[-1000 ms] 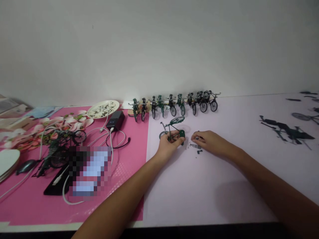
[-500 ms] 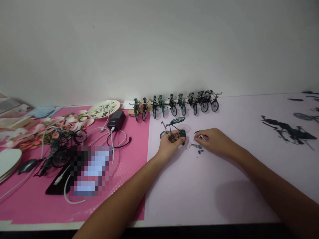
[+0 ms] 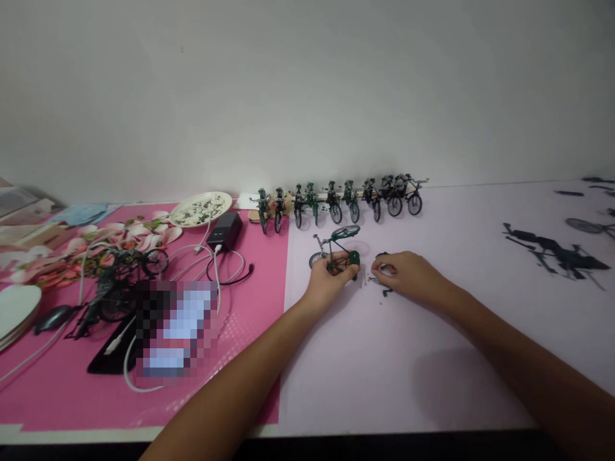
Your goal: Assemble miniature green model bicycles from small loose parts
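My left hand (image 3: 329, 276) is closed around a green model bicycle (image 3: 340, 246), which lies tipped over on the pale sheet with a wheel raised. Thumb and fingers press on the frame beside a dark green plate-like part (image 3: 354, 258). To the right, my right hand (image 3: 406, 270) is closed in a pinch just over some loose small pieces; anything between its fingertips is too small to make out. A grey rack-like piece (image 3: 373, 280) shows partly under those fingers. Below it lies a small black part (image 3: 387, 292).
Several finished model bicycles (image 3: 335, 203) stand in a row along the wall. Dark loose bicycle parts (image 3: 552, 250) lie at the right. On the pink side are a power bank (image 3: 224, 232), white cables, a plate (image 3: 200, 210) of small pieces, petals and another model bicycle (image 3: 120, 282).
My right hand has shifted slightly left and down, covering more of the grey rack-like piece. The left hand and the bicycle have barely moved.
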Available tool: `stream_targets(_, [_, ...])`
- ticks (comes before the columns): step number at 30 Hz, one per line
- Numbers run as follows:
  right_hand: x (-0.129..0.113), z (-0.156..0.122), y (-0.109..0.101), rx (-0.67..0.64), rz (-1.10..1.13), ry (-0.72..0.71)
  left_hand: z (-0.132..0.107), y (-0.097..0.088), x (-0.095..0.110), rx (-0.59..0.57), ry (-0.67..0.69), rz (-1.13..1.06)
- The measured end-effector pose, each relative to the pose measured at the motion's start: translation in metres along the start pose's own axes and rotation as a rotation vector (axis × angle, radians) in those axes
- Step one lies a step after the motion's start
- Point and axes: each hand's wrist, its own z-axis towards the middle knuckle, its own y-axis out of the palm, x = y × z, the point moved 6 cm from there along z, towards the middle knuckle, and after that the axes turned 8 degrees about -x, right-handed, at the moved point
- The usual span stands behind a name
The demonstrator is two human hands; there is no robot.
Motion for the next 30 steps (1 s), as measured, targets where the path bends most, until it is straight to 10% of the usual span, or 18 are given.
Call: stream_targets(30, [-0.004, 0.001, 0.004, 0.01, -0.053, -0.01, -0.002, 0.002, 0.004, 0.004, 0.015, 0.019])
